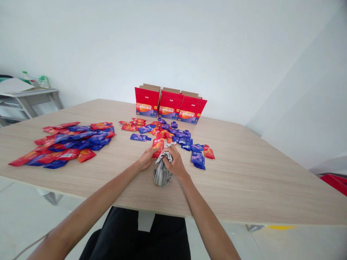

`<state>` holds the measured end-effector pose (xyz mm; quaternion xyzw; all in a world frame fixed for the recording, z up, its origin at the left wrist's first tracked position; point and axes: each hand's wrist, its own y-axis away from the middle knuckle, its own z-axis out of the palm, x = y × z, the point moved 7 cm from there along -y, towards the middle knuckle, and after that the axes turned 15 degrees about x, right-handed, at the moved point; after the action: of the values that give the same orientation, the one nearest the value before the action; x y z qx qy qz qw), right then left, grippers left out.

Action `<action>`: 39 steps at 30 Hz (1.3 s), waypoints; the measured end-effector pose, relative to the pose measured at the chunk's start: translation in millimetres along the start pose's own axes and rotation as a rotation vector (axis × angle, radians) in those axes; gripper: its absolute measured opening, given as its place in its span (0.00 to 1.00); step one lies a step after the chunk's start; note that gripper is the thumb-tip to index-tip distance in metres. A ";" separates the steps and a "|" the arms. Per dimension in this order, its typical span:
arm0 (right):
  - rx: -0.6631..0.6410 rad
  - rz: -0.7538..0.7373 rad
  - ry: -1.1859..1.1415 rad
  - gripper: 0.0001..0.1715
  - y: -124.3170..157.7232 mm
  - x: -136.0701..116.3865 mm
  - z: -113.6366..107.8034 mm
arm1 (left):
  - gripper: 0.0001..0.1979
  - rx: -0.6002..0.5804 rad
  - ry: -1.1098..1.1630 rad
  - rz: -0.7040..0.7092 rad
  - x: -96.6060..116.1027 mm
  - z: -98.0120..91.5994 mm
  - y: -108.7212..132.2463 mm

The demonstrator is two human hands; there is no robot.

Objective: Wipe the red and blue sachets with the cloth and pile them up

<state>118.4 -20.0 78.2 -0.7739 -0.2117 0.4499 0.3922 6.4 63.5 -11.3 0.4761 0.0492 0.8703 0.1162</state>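
Observation:
My left hand is closed on a red pouch, gripping it by its left side just above the table. Close beside it, my right hand is wrapped round a grey striped cloth, whose lower end hangs down to the tabletop. The cloth's upper part is bunched near the pouch's right edge; whether the two touch I cannot tell. Beyond my hands lies a loose spread of red and blue pouches. One blue pouch rests to the right of my right hand.
A large heap of red and blue pouches covers the table's left part. Three open red boxes stand in a row near the wall. A small side table holds bottles at far left. The wooden table's front edge is near my lap.

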 end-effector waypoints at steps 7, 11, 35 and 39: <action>-0.054 0.058 0.158 0.13 6.7 15.7 9.9 | 0.16 -0.268 -0.106 -0.050 -12.3 19.4 13.8; 0.183 0.123 0.201 0.10 0.5 20.3 -10.8 | 0.19 -0.395 -0.144 -0.112 -16.3 27.7 26.4; -0.258 0.087 0.097 0.14 16.7 19.9 29.0 | 0.19 -0.185 -0.003 -0.040 -8.3 11.3 8.5; -0.329 0.092 0.109 0.15 21.6 15.5 37.8 | 0.21 -0.082 -0.047 0.026 -1.7 6.8 3.5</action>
<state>93.1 -6.7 41.9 -0.8598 -0.2252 0.3840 0.2501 12.5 59.5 -8.4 0.4920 0.0046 0.8615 0.1255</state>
